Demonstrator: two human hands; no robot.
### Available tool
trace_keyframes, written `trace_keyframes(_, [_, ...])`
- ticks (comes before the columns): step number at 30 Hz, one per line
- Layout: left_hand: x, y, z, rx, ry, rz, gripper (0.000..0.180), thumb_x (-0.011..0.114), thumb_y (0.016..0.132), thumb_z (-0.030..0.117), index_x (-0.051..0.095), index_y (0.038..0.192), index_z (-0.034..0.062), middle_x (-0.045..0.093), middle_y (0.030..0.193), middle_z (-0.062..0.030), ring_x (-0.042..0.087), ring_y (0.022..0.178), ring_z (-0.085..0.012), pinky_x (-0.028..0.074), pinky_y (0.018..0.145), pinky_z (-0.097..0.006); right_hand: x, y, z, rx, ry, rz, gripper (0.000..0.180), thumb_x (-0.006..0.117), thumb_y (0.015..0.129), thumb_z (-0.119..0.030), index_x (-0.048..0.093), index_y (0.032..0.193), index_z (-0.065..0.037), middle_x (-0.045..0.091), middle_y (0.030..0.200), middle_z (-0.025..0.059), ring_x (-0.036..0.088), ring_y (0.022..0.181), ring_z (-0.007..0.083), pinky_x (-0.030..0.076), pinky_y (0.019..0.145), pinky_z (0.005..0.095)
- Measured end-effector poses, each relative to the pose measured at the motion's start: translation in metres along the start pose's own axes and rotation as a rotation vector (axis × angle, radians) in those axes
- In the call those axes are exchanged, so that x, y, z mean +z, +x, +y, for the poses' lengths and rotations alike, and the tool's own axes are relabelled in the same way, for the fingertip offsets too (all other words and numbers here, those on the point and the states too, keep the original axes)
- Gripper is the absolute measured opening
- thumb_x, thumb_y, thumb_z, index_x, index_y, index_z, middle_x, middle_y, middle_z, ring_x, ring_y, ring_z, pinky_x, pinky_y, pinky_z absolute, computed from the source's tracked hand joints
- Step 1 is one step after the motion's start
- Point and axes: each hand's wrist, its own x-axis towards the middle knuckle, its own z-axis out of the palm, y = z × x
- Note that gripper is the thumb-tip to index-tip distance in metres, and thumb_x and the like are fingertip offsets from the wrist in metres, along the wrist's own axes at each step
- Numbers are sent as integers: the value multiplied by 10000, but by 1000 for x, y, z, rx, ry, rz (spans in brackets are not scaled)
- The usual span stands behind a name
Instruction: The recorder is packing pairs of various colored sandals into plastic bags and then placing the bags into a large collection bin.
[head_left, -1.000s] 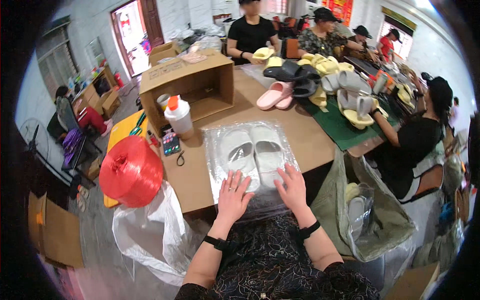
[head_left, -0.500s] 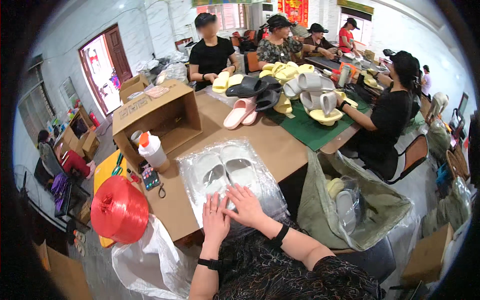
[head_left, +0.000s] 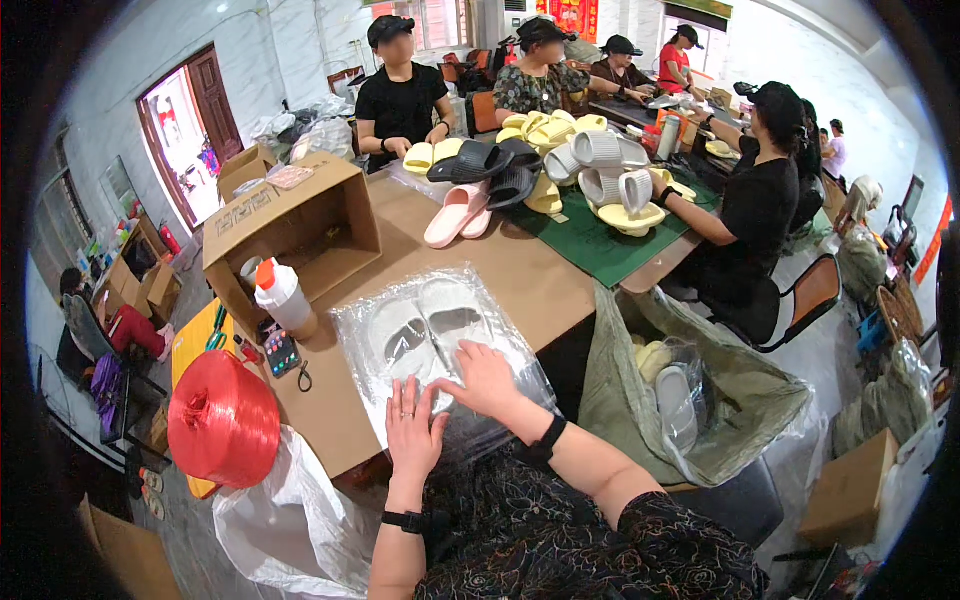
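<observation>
A pair of pale grey slippers (head_left: 396, 322) lies side by side inside a clear plastic bag (head_left: 505, 322) at the table's near edge. My left hand (head_left: 412, 435) rests on the near part of the bag, its fingers stretched out. Over the lower end of the right slipper lies my right hand (head_left: 487, 382), fingers extended and slightly bent. Its thumb comes close to the left hand's fingers. Both palms face down, and neither hand grips anything I can make out. The near ends of the slippers are partly hidden under the hands.
A cardboard box (head_left: 292, 235) opens towards me beyond an orange-capped bottle (head_left: 285, 296) and a phone (head_left: 282, 353). Red twine (head_left: 222, 418) stands at left. Slippers are piled on a green mat (head_left: 601, 262), and an open green sack (head_left: 747, 412) stands right. Co-workers surround the tables.
My view has shifted, so the table and bag appear farther left. My right hand has slid slightly farther up the bag, over the right slipper. The left hand stays on the bag.
</observation>
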Motion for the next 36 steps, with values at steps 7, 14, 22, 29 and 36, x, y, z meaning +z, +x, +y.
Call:
trace_keyframes(7, [1,0,2,-8,32,-21,618,665,910,313,455,1459,119,328,1573,-176,266,1463,-395,246,1176,-518,28,14,-8,72,-152,129,564,710,790,-526,597,1019,-23,562,1010,138,538,983,325,423,828,462])
trace_keyframes(14, [3,-1,-2,-63,19,23,850,692,877,415,303,1512,5,231,1598,-245,265,1463,-402,268,1166,-517,30,15,-1,108,120,165,449,752,770,-389,581,1020,-58,587,973,117,545,964,329,424,846,462])
trace_keyframes(22, [-14,-8,-15,-151,89,-107,967,707,809,532,279,1545,74,328,1594,-131,331,1445,-369,260,1167,-529,30,12,4,24,137,299,308,739,799,-285,625,985,-68,611,970,100,564,941,309,444,825,434])
trace_keyframes(29, [-11,-13,-20,-133,61,-74,948,668,835,571,287,1543,68,303,1603,-148,308,1458,-367,243,1168,-533,14,-28,17,-284,189,273,300,686,850,-177,669,1139,-97,637,1106,76,606,1026,287,476,879,414])
trace_keyframes(36, [-9,-12,-22,-147,77,-78,944,678,829,563,287,1548,93,300,1605,-142,317,1452,-366,240,1169,-527,3,-41,22,-249,118,269,337,668,888,-207,645,1172,-27,630,1186,121,582,1105,355,469,930,455])
